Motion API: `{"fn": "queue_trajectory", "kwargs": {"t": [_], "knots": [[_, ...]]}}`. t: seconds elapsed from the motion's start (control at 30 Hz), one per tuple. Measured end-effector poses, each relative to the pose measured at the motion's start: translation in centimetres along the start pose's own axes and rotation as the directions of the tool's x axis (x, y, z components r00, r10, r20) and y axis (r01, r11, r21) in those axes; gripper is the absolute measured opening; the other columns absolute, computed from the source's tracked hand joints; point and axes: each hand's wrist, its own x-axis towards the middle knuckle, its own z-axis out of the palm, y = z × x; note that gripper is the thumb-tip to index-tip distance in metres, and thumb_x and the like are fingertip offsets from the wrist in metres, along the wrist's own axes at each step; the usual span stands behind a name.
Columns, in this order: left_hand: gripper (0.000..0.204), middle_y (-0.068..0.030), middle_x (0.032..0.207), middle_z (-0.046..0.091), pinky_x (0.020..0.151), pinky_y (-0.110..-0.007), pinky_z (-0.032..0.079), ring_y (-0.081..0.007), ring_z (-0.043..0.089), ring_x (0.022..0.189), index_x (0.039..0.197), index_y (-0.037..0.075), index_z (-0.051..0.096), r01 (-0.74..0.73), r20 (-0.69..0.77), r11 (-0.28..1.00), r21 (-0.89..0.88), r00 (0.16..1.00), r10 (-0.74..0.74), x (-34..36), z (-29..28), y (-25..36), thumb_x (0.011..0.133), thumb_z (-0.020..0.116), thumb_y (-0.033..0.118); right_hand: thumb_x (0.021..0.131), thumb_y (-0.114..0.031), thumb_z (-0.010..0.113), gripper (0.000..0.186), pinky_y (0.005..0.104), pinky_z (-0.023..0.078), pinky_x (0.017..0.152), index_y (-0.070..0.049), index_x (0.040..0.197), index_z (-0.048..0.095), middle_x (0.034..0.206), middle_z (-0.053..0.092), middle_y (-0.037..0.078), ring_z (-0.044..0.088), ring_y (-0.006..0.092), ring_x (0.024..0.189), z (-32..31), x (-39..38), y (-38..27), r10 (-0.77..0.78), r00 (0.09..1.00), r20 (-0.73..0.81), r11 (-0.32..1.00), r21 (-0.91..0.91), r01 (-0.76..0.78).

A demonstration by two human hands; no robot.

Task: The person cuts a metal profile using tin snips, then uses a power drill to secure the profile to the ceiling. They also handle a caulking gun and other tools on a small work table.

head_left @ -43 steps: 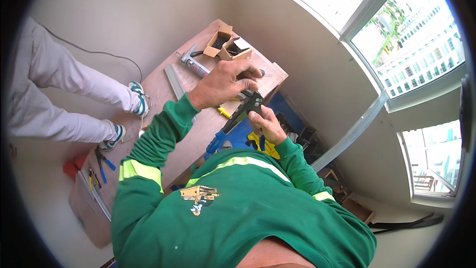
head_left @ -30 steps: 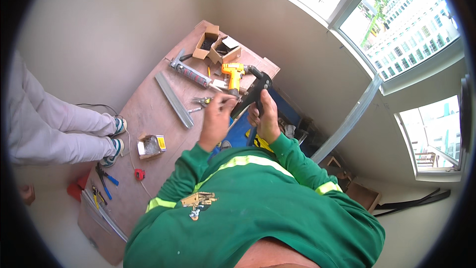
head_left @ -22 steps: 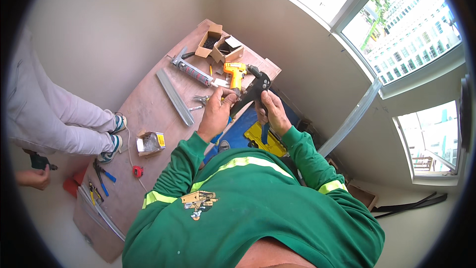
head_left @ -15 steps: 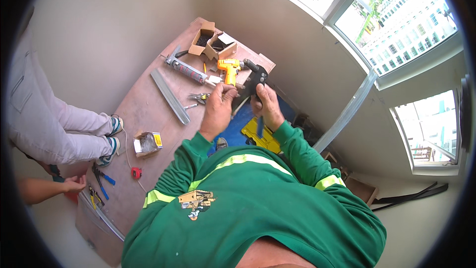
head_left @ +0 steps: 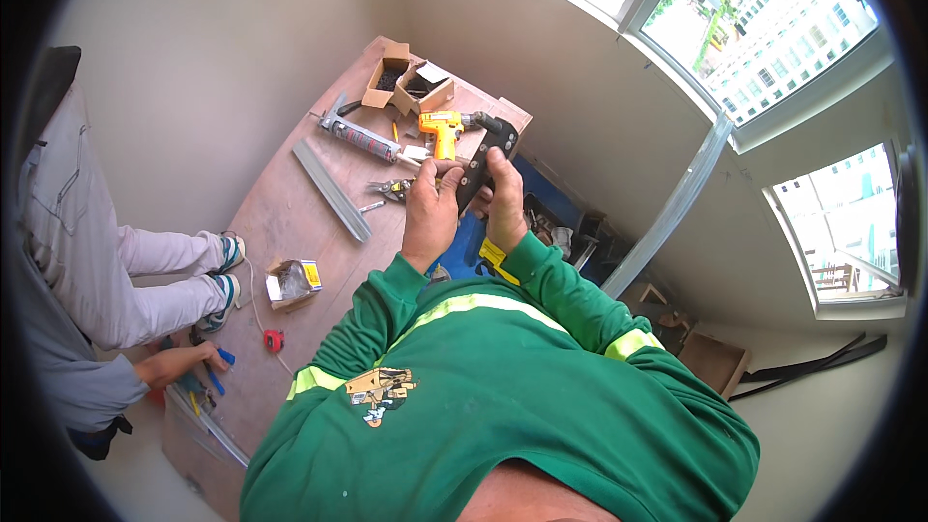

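Observation:
My left hand [head_left: 432,213] and my right hand [head_left: 506,201] are raised in front of me, close together. Between them they grip a dark, elongated tool [head_left: 471,182] with several silvery round rivets on its flat side. Its upper end is rounded and black; fingers cover part of the rest. My left thumb and fingers close on its left side, my right thumb presses its right edge. Behind the tool, a yellow cordless drill [head_left: 442,130] lies on the wooden board [head_left: 290,198]. Tin snips [head_left: 391,190] lie just left of my left hand.
On the board are a caulking gun [head_left: 356,135], a metal channel [head_left: 332,190], opened cardboard boxes [head_left: 423,87], a small box [head_left: 293,282] and a red tape measure [head_left: 275,340]. At left, a co-worker's hand [head_left: 198,358] holds blue-handled pliers [head_left: 220,372]. A metal stud [head_left: 667,208] leans by the window.
The tool has turned, bringing its riveted side into view, and my right hand has shifted slightly left. The co-worker has reached in and taken hold of the blue-handled pliers.

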Motion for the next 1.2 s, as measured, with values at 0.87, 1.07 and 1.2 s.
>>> {"fn": "queue_trajectory", "kwargs": {"t": [0.87,1.07,1.2], "knots": [[0.023,-0.0073,0.098,0.069,0.079,-0.031,0.053,-0.0135,0.063,0.088,0.113,0.000,0.065,-0.030,0.181,0.999,-0.024,0.983,0.034,1.9,0.0,0.8,0.112,0.060,0.022,0.106,-0.058,0.058,0.051,0.0266,0.032,0.045,-0.007,0.108,0.066,0.065,0.046,-0.005,0.042,0.0066,0.050,-1.6,0.3,-2.5,-0.319,0.928,0.193,0.846,-0.382,0.371],[0.023,-0.0062,0.095,0.067,0.078,-0.031,0.052,-0.0134,0.061,0.087,0.112,-0.001,0.065,-0.032,0.137,0.997,-0.067,0.990,0.041,1.5,1.6,0.0,0.111,0.060,0.022,0.104,-0.058,0.060,0.048,0.0256,0.027,0.044,-0.010,0.100,0.063,0.067,0.046,-0.005,0.039,0.0058,0.050,-0.1,-0.2,-2.0,-0.055,0.998,-0.043,0.998,-0.035,0.053],[0.023,-0.0050,0.099,0.067,0.079,-0.030,0.052,-0.0114,0.060,0.089,0.112,-0.001,0.066,-0.026,0.182,0.998,-0.059,0.983,0.037,1.8,0.1,-0.1,0.111,0.061,0.022,0.104,-0.061,0.060,0.055,0.0255,0.040,0.055,-0.007,0.112,0.064,0.076,0.052,-0.004,0.048,0.0067,0.062,-2.0,0.1,-2.6,-0.146,0.972,0.184,0.889,-0.406,0.211]]}}
